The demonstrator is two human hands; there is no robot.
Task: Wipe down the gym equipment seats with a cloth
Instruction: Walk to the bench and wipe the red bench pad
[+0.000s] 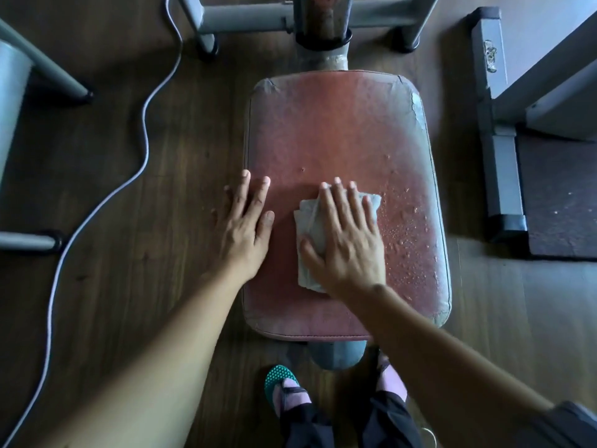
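Droplets [407,227] still bead thickly over the right side of the red padded seat [342,130], which suggests the wiping is only partly through. The strip to the left of the cloth [310,227] looks duller and drier, so I judge that part has been covered, while the wet right flank and the far half toward the post [324,43] are probably left to do (the far half shows a fine speckle that could be spray or just worn vinyl; I cannot tell which). Other seats the task mentions are not in sight, so their state is unknown.

The folded grey cloth lies flat on the near middle of the seat, pinned under the right hand [347,240], whose fingers are spread and pressed down on it, thumb hooked at the cloth's left edge. The left hand [247,224] rests open and flat on the seat's left border, fingers splayed, holding nothing.

The seat's long axis runs straight away from the person, near end above the feet [286,388], far end at the post. The cloth's long side follows much the same line, tilted slightly.
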